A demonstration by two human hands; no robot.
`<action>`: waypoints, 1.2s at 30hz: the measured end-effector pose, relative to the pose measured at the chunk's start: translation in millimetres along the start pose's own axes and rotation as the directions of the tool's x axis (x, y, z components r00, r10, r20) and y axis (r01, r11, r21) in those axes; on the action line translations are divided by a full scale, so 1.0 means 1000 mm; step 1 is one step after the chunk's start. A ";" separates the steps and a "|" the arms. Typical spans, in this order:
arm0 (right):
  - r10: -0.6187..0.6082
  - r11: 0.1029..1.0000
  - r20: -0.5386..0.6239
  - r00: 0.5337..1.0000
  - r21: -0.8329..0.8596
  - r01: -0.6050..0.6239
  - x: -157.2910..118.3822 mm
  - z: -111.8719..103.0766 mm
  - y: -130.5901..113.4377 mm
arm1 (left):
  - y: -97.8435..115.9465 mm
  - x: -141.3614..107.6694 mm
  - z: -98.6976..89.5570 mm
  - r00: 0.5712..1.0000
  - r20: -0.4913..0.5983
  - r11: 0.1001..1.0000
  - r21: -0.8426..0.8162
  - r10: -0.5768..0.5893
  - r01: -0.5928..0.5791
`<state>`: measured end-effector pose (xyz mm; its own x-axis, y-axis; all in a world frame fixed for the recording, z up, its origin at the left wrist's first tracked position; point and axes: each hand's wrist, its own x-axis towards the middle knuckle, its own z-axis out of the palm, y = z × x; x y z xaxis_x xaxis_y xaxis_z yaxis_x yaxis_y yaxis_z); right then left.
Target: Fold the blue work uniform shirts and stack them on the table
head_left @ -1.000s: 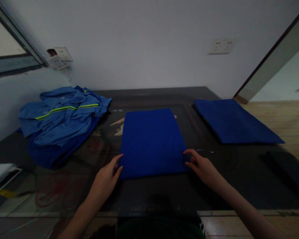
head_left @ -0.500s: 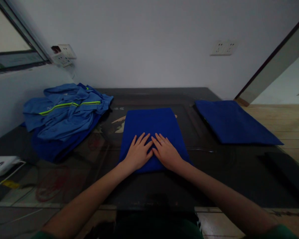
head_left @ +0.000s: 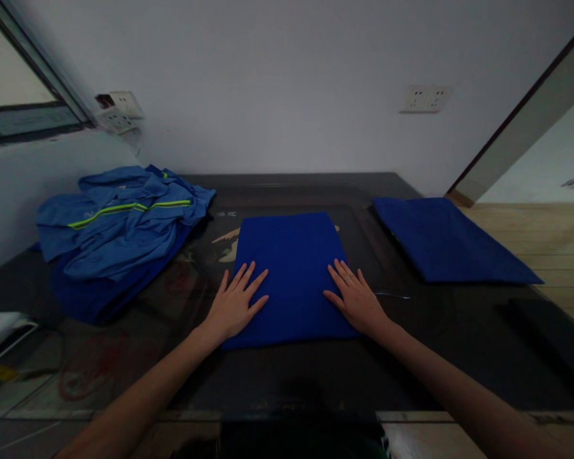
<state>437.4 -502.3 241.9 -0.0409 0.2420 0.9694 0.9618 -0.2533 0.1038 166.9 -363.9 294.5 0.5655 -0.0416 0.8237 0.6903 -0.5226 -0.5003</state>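
Observation:
A flat blue folded cloth (head_left: 291, 280), roughly rectangular, lies on the dark table in front of me; whether it is a garment I cannot tell. My left hand (head_left: 233, 305) rests on its left edge, fingers spread and palm down. On the right edge lies my right hand (head_left: 356, 294), also flat with the fingers apart and a ring on one finger. Neither hand grips the fabric. Its surface between my hands looks smooth.
A heap of lighter blue clothes with yellow-green stripes (head_left: 129, 223) is at the left. Another flat blue folded piece (head_left: 452, 242) lies at the right, near a dark flat object (head_left: 552, 341). A white device (head_left: 0, 328) with a cable sits at the left edge of the table (head_left: 277, 376).
My hands have slid apart from the middle of the blue cloth, the left one to its left edge and the right one to its right edge. The view has shifted slightly.

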 end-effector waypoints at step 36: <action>0.037 0.999 0.026 0.999 0.027 -0.038 0.069 -0.010 -0.015 | 0.009 0.074 0.001 0.998 -0.010 0.984 -0.171 -0.059 0.057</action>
<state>417.5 -491.5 309.2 0.0019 0.2569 0.9664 0.9697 -0.2367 0.0610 215.1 -370.2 350.5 0.5187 -0.0194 0.8547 0.6339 -0.6621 -0.3997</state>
